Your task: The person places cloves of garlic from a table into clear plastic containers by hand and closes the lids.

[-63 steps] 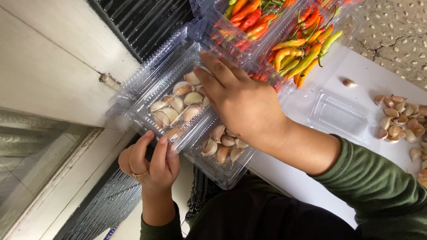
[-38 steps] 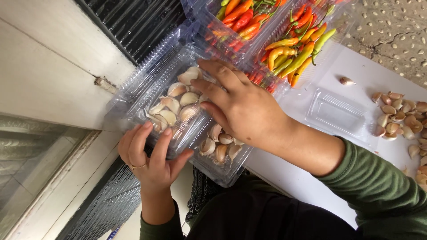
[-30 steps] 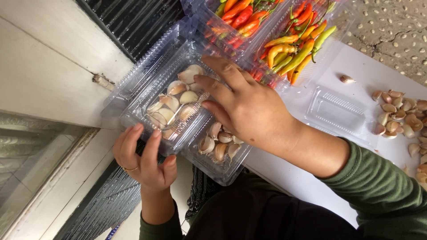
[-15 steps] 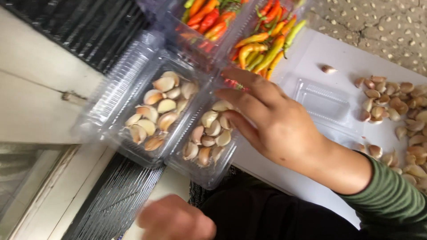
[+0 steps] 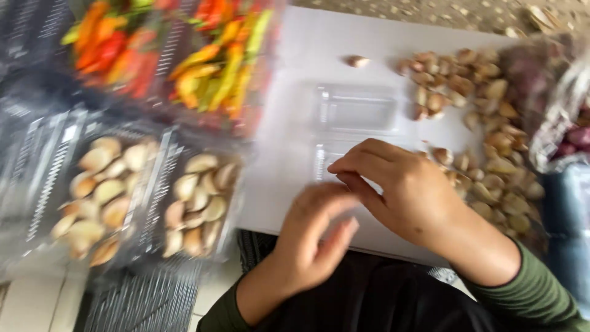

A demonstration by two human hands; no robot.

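A head-worn camera looked down on a white board (image 5: 369, 55) laid across the person's lap; the picture was blurred by motion. An empty clear plastic clamshell tray (image 5: 355, 109) lay open near the middle of the board. The right hand (image 5: 409, 197), in a green sleeve, hovered just below that tray, its fingers (image 5: 356, 165) curled loosely and pointing left, their tips close to the tray's lower half; whether they touched it could not be told. The left hand (image 5: 313, 243) rose from below, beside the right hand and just under it, fingers held together and slightly bent, holding nothing visible. To the right of the tray, a loose heap of garlic cloves (image 5: 485, 141) spread across the board, with one stray clove (image 5: 358, 61) above the tray. To the left of the board, two clear trays filled with garlic cloves (image 5: 147, 193) sat side by side. Above them, trays of red, orange and green chillies (image 5: 178, 61) rested at the board's upper left edge.
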